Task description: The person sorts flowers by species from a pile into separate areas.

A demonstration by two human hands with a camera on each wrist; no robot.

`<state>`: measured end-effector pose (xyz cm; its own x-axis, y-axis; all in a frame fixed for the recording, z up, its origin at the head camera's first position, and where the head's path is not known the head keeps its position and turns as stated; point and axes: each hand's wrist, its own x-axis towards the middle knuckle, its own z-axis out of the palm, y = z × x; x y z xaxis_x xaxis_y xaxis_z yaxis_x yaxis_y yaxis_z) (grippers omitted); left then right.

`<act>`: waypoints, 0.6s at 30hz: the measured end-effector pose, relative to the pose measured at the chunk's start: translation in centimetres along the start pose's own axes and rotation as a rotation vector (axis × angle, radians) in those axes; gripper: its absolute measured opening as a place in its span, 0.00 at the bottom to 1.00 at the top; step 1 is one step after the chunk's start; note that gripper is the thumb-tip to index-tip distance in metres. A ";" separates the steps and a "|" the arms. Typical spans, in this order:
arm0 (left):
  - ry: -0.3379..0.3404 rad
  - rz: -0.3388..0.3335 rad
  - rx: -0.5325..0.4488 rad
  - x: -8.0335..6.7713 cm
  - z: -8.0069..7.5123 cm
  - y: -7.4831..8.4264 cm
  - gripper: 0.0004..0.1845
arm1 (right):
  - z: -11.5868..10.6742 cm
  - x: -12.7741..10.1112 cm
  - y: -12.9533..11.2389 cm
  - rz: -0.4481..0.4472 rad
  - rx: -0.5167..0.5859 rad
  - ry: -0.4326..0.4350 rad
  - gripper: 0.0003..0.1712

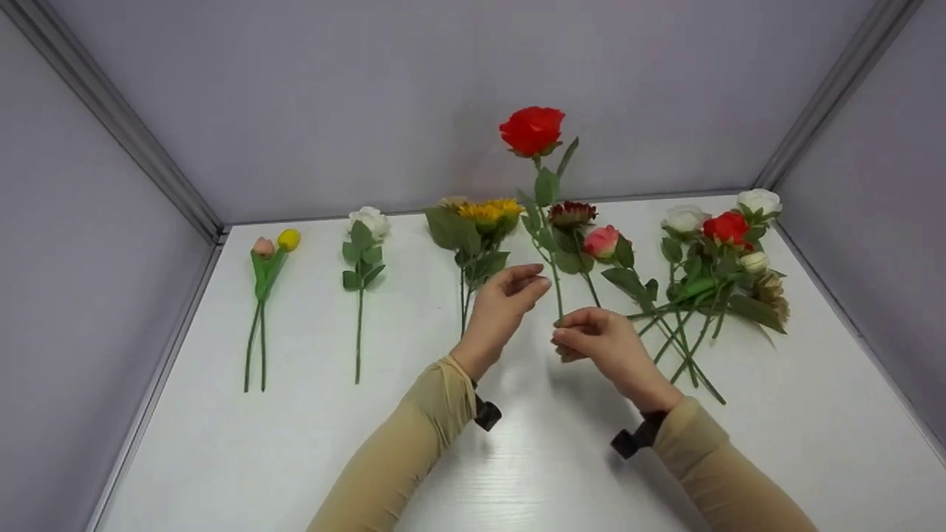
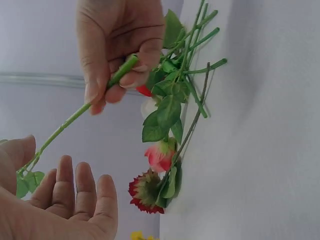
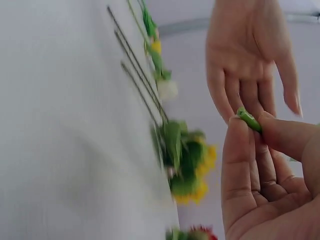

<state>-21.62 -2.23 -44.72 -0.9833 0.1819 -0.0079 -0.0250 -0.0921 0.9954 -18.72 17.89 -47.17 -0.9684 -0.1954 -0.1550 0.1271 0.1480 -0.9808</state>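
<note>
The right hand [image 1: 606, 347] pinches the bottom end of a red rose's [image 1: 532, 130] green stem between thumb and fingertips; the right wrist view shows the cut stem tip caught between the thumb and a finger [image 3: 239, 150]. The rose stands nearly upright above the tabletop [image 1: 517, 458], its bloom raised in front of the back wall and its leaves spread along the stem.

The left hand [image 1: 506, 295] is wide, palm turned toward the stem, fingers relaxed and only slightly bent. Its fingertips lie just beside the stem, a little above the right hand's grip; whether they touch it cannot be told.

Behind and to the right of the held stem lie a dark red flower [image 1: 571, 214] and a pink rosebud [image 1: 601, 241], their stems running toward the right hand. Further right is a loose heap of flowers [image 1: 720, 258] with red, white and cream blooms and crossed stems. Just left of the left hand lies a bunch of sunflowers [image 1: 488, 213]. Well apart to the left lie a single white rose [image 1: 369, 222] and, nearest the left wall, a pair of tulips [image 1: 275, 242], one pink and one yellow.
</note>
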 end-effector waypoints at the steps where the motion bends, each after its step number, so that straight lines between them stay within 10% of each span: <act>1: 0.023 -0.002 -0.021 0.1 -0.5 0.1 0.19 | 1.0 0.2 0.0 -0.008 0.020 -0.013 0.22; 18: 0.136 -0.071 -0.181 0.2 -3.9 0.4 0.12 | 6.8 1.5 0.4 -0.001 0.125 -0.083 0.21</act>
<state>-22.49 -6.09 -44.68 -0.9928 0.0616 -0.1026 -0.1152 -0.2601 0.9587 -18.70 11.06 -48.56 -0.9482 -0.2753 -0.1582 0.1569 0.0270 -0.9872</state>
